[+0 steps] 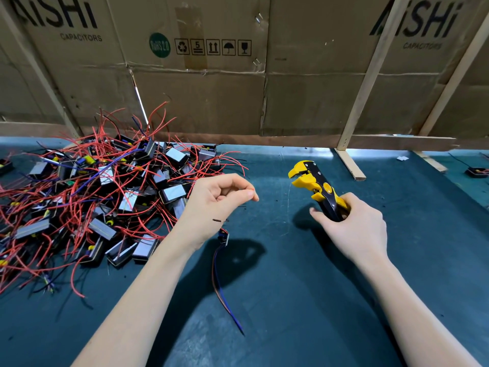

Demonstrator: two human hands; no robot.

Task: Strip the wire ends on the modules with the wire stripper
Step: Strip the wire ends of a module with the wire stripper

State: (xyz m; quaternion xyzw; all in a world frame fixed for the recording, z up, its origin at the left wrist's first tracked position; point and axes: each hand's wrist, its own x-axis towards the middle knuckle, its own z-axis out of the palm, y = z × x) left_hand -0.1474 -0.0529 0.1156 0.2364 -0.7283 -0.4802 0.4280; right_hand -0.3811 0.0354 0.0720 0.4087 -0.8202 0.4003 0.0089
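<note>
My left hand [214, 205] hovers over the green mat, thumb and forefinger pinching a thin red wire end. Under its wrist hangs a small module [223, 237], from which blue and orange wires [219, 287] trail down toward me. A short black bit [217, 220] shows beside the wrist. My right hand [354, 229] grips the handles of the yellow and black wire stripper [315, 185]. Its jaws point up and away, a hand's width to the right of my left fingertips. A large heap of modules with red wires [100, 197] lies at the left.
Flattened cardboard boxes [238, 75] braced by wooden slats [367, 83] wall off the back of the green mat [291, 300]. One lone module [476, 172] lies at the far right edge. A wooden foot [350, 164] rests on the mat behind the stripper.
</note>
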